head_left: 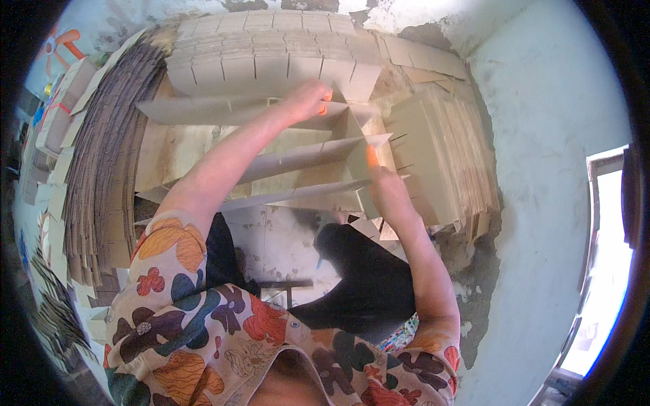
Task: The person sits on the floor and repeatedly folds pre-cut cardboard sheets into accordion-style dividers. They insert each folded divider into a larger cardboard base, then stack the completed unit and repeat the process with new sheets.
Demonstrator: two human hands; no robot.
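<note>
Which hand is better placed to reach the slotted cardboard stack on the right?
Likely the right hand, close beside that stack; the left hand is nearer the far stack.

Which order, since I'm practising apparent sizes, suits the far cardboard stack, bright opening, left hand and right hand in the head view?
1. Far cardboard stack
2. Bright opening
3. Left hand and right hand: too alike to rank
</note>
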